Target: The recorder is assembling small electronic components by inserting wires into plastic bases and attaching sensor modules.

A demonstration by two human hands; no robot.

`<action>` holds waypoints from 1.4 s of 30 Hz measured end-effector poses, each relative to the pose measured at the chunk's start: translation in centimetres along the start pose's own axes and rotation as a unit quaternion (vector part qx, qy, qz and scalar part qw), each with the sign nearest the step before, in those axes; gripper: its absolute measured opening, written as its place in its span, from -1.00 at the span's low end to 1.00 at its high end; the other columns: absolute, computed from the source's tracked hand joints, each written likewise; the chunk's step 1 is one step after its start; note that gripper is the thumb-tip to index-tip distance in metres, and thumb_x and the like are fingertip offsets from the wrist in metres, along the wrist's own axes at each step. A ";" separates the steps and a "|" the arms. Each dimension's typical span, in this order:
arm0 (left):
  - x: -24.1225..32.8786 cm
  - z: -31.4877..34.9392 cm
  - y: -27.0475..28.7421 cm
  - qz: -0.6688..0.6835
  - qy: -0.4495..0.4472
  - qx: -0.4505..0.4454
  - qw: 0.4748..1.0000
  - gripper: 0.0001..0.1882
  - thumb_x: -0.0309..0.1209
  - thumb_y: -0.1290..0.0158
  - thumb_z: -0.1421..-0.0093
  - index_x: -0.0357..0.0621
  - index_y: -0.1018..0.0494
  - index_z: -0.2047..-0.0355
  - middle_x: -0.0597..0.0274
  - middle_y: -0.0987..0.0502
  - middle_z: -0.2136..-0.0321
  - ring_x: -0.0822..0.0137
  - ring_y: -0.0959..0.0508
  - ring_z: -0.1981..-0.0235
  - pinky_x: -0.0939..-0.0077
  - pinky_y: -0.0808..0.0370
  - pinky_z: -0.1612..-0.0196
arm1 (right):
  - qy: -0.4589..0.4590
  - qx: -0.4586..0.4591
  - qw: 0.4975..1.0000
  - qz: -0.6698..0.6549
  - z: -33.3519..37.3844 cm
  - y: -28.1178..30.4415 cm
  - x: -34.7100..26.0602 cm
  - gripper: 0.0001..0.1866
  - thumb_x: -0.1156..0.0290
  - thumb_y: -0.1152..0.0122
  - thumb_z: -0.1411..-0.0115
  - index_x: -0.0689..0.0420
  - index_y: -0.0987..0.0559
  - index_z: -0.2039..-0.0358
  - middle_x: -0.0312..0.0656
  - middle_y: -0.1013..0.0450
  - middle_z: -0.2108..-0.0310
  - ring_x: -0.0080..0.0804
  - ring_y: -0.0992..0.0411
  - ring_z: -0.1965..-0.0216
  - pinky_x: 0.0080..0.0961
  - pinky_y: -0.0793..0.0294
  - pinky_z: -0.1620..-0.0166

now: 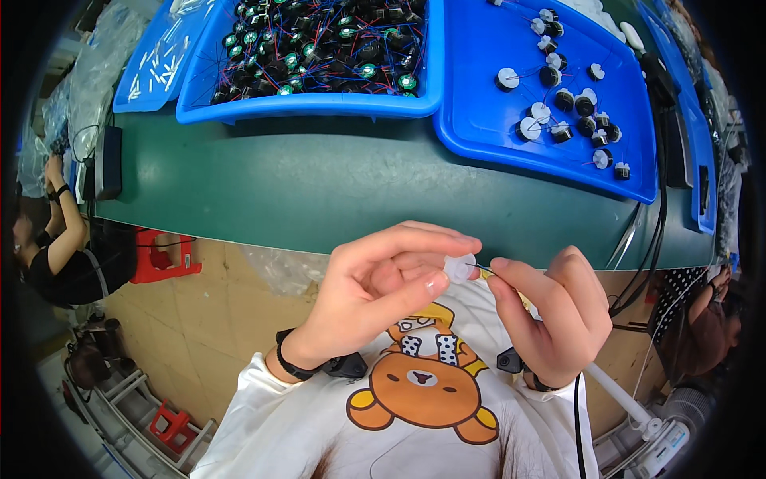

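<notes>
The left hand (391,279) was partly curled, its thumb and index finger apart at the tips with a small white cap (459,268) between them. The cap sat against the thumb's end, under the index finger; whether the other fingers also pressed on it could not be told. The right hand (550,311) was closed in a pinch, thumb tip and index fingertip meeting on a thin dark wire (483,269), its remaining fingers folded in toward the palm.

The cap lay to the left of that pinch, near the right fingertips but apart from them, and the wire spanned the short gap. From above, both hands met around the near edge of the tabletop (279,176), in front of the white shirt (319,423).

Along the tabletop's far edge stood three blue trays. The middle tray (319,104) was heaped with dark round parts (319,52) and red and blue wires. The right tray (487,120) held scattered black parts with white caps, mostly toward its right side. Small white tubes (163,72) lay in the left tray (144,105), by the tabletop's far left corner.
</notes>
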State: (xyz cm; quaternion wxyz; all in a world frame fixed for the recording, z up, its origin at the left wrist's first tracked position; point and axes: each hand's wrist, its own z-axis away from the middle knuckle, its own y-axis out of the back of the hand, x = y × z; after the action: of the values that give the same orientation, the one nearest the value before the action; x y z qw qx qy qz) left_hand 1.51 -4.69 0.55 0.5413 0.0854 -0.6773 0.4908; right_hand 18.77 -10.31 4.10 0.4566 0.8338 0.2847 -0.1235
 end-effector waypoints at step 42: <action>0.6 0.7 -0.2 0.009 0.022 -0.013 1.000 -0.72 -0.62 -0.03 0.01 -0.38 -0.46 0.22 -0.11 -0.42 0.20 0.12 -0.44 0.11 0.29 -0.36 0.03 | 0.028 -0.009 0.999 -0.034 0.2 -0.2 -0.9 -0.75 0.57 -0.32 0.27 0.29 -0.55 0.48 -0.31 -0.21 0.73 -0.54 -0.15 0.78 -0.63 -0.07 0.76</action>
State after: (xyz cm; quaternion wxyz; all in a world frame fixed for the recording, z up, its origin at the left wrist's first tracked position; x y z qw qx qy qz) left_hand 0.90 -5.10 1.17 0.5522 0.0615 -0.6725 0.4889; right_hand 17.95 -10.71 4.23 0.4516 0.8227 0.3265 -0.1127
